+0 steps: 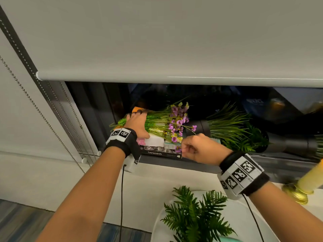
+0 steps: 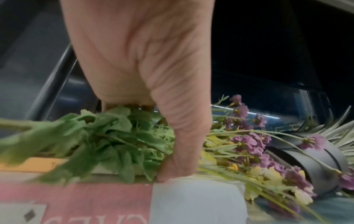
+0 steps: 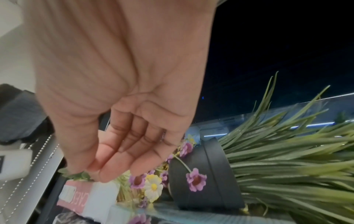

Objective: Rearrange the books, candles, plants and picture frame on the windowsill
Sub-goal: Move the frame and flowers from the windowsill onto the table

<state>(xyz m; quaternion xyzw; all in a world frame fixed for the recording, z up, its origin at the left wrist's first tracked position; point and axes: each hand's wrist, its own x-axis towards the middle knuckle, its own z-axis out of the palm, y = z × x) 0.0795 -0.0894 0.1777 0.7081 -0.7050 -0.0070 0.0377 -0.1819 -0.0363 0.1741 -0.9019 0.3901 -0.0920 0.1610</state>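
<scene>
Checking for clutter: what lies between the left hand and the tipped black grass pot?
Between the left hand and the black grass pot lie purple and yellow artificial flowers, across the books; clearest in the head view.

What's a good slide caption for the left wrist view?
Left hand grips a flower bunch lying across stacked books, beside a tipped black pot.

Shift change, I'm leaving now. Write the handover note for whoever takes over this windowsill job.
Left hand: grips the flower bunch, which lies across the book stack on the windowsill.
Right hand: fingers loosely curled, holds nothing, just in front of the blooms.
Black pot of grass lies tipped on its side to the right.
Fern and yellow candle are off the sill.
Left: stand the plants, place the candle. No picture frame is in view.
</scene>
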